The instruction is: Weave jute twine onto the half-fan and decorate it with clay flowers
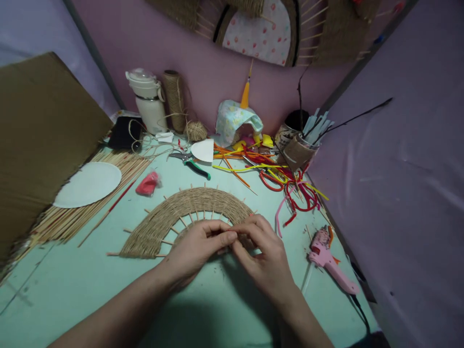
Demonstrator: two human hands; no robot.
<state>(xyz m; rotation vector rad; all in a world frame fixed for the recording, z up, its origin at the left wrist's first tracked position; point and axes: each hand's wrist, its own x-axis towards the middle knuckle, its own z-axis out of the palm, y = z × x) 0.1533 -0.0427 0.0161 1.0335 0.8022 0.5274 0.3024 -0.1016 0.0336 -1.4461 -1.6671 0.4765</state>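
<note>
Held bare left hand (203, 243) and bare right hand (266, 247) fingertip to fingertip over tan woven-twine arch (195, 199), probably for fine control; couldn't tell if grasping anything.

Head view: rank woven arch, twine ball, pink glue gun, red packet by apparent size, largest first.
1. Woven arch
2. Pink glue gun
Unranked, smallest: red packet and twine ball. They look alike in size, and the packet lies nearer the camera.

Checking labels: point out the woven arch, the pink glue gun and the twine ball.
Woven arch (196, 199), head view: top of its outer band.
Pink glue gun (330, 264), head view: where body meets handle.
Twine ball (195, 131), head view: middle of its front.
</note>
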